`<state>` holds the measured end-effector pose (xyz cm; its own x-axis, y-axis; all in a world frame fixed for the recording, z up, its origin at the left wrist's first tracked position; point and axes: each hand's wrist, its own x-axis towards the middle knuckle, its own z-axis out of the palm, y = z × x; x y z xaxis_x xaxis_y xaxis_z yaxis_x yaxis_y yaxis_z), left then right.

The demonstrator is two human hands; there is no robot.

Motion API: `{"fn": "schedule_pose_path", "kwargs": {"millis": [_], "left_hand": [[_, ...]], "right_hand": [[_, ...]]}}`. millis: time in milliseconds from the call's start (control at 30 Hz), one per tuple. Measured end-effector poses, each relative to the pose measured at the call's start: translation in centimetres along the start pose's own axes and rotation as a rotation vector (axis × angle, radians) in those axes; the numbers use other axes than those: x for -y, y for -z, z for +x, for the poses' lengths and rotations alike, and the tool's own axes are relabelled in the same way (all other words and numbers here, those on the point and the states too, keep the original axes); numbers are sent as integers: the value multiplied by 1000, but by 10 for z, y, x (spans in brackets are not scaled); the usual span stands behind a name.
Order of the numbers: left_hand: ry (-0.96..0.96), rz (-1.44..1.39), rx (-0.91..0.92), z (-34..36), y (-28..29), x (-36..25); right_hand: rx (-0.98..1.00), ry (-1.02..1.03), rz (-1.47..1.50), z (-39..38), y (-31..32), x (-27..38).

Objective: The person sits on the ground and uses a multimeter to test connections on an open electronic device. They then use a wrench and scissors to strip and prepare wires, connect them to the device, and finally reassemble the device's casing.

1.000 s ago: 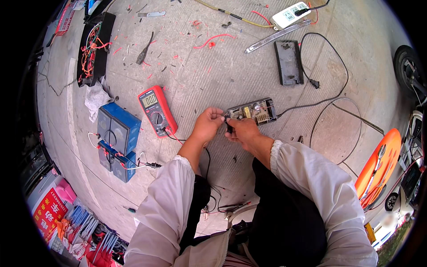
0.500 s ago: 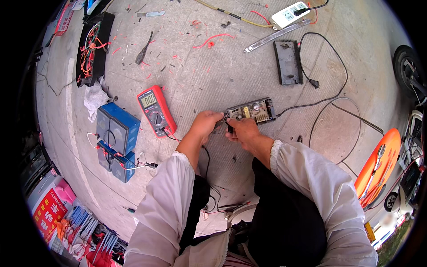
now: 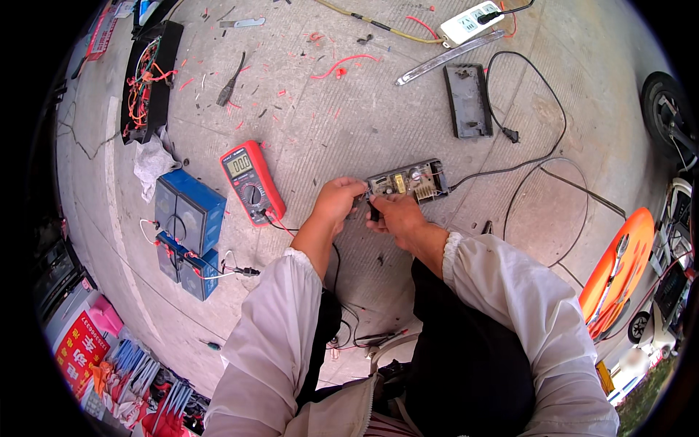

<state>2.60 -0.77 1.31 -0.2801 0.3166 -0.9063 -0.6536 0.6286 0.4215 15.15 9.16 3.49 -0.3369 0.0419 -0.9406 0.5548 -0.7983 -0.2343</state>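
An opened charger case point(image 3: 412, 178) with a bare circuit board lies ahead of me, a black cord running from its right end. My left hand point(image 3: 338, 204) is at the case's left end, fingertips closed on something small that I cannot make out. My right hand point(image 3: 395, 217) overlaps the same end, thumb and fingers closed on a small black part point(image 3: 374, 213). To the left a red multimeter point(image 3: 251, 182) with leads shows its lit display. The detached dark case cover point(image 3: 468, 98) lies beyond the charger.
Blue batteries point(image 3: 186, 215) with wires are at left, below a black box of wiring point(image 3: 145, 84). A power strip point(image 3: 468, 25), metal bar point(image 3: 444, 60) and scraps lie at the back. An orange tray with tools point(image 3: 611, 277) and a wheel point(image 3: 659, 109) stand at right.
My fingers have shifted slightly at the charger's left end, the left hand's fingertips drawing in closer. The whole scene sits slightly further left in the picture.
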Motion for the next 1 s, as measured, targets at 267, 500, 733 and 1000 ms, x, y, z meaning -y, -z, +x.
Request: {"fn": "schedule_pose_path", "kwargs": {"millis": [267, 500, 733, 1000], "left_hand": [[-23, -18, 24, -2, 1, -2], [-194, 12, 107, -6, 3, 5], [-252, 25, 112, -3, 0, 8], [-516, 316, 151, 2, 12, 21]], "right_hand": [[35, 21, -7, -5, 1, 2], [62, 55, 35, -7, 2, 2], [84, 116, 61, -8, 3, 1], [93, 157, 61, -10, 2, 0]]}}
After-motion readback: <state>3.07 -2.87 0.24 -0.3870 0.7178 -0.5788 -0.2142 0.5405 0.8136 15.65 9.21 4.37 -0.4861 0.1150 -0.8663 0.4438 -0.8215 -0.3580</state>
